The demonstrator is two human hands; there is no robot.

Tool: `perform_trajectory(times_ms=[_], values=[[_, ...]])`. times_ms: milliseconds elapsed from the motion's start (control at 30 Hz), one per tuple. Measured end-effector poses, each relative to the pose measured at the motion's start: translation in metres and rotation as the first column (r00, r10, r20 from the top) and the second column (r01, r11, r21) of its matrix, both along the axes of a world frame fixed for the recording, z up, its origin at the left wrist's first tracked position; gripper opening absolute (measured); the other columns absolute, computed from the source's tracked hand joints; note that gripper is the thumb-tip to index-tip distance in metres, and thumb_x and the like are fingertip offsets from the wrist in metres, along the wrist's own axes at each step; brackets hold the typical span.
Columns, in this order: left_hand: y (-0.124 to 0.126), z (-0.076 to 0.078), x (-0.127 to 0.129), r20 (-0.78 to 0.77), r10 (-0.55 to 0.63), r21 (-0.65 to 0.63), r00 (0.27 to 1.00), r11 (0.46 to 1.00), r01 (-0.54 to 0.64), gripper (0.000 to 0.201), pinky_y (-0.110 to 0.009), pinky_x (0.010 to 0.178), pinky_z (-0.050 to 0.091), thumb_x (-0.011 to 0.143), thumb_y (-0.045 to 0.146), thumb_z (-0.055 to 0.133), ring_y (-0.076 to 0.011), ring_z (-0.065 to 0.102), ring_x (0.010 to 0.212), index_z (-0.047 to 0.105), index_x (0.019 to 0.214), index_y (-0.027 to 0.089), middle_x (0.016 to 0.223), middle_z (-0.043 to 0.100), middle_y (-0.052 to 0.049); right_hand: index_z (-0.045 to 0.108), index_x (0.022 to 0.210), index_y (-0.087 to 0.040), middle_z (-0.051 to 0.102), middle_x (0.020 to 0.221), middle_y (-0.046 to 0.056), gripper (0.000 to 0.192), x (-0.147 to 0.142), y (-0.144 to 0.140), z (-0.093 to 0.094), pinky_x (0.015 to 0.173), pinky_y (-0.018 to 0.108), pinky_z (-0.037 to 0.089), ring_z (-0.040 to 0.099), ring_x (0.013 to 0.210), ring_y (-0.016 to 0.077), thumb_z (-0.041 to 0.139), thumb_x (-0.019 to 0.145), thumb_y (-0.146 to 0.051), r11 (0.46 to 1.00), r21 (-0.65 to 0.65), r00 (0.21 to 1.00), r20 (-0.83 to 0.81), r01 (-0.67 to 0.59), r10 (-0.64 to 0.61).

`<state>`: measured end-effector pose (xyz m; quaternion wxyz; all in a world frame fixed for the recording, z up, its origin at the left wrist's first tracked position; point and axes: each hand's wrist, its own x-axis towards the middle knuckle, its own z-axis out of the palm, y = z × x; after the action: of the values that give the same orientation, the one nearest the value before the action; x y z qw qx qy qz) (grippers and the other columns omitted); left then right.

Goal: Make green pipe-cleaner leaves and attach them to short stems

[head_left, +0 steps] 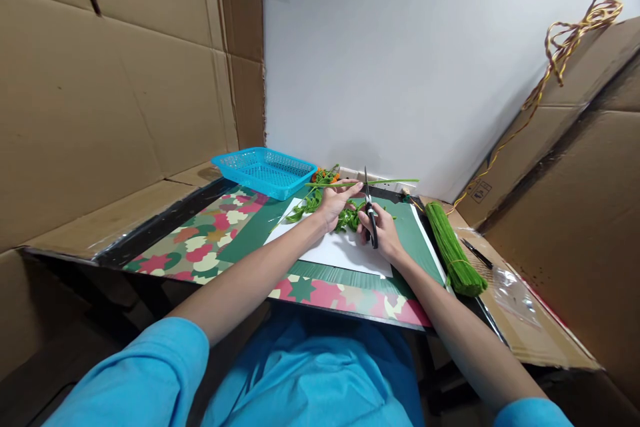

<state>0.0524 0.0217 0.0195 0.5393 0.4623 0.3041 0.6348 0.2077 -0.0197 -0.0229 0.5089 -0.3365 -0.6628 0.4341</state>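
Observation:
My left hand (pixel 332 205) pinches long, thin green pipe cleaners (pixel 397 181) that lie level across the view; I cannot tell how many. In my right hand (pixel 386 232) is a pair of black-handled scissors (pixel 371 219), blades pointing up and crossing the pipe cleaners just right of my left fingertips. Whether the blades touch them is unclear. Below both hands, curled green pipe-cleaner pieces (pixel 349 217) lie on a white sheet of paper (pixel 345 255), partly hidden by the hands.
A blue plastic basket (pixel 240 161) stands at the back left, beside orange and green pieces (pixel 327 175). To the right lie a tied bundle of green pipe cleaners (pixel 455 250), a slim black tool (pixel 477 253) and a clear plastic bag (pixel 515 297). Cardboard walls (pixel 125 80) flank the table.

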Motion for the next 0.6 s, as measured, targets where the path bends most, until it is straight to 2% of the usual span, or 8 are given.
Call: perform_trajectory(times_ms=[333, 600], values=[[-0.0033, 0.0037, 0.0001, 0.012, 0.002, -0.011, 1.000, 1.000, -0.002, 0.031, -0.020, 0.044, 0.043, 0.070, 0.029, 0.094, -0.0208, 0.078, 0.080, 0.079, 0.093, 0.014, 0.105, 0.081, -0.012, 0.058, 0.103, -0.025, 0.064, 0.066, -0.005, 0.040, -0.0008, 0.0002, -0.0001, 0.044, 0.028, 0.046, 0.057, 0.045, 0.0151, 0.074, 0.090, -0.059, 1.000, -0.003, 1.000, -0.003, 0.004, -0.004], [-0.0028, 0.0021, -0.0001, 0.006, 0.003, -0.015, 1.000, 1.000, -0.002, 0.037, -0.020, 0.044, 0.042, 0.069, 0.031, 0.096, -0.0234, 0.080, 0.084, 0.078, 0.096, 0.014, 0.107, 0.081, -0.013, 0.058, 0.102, -0.026, 0.065, 0.067, -0.004, 0.038, -0.0003, -0.0001, -0.0003, 0.045, 0.028, 0.046, 0.057, 0.045, 0.0149, 0.073, 0.090, -0.059, 1.000, -0.003, 1.000, 0.006, 0.006, -0.006]])
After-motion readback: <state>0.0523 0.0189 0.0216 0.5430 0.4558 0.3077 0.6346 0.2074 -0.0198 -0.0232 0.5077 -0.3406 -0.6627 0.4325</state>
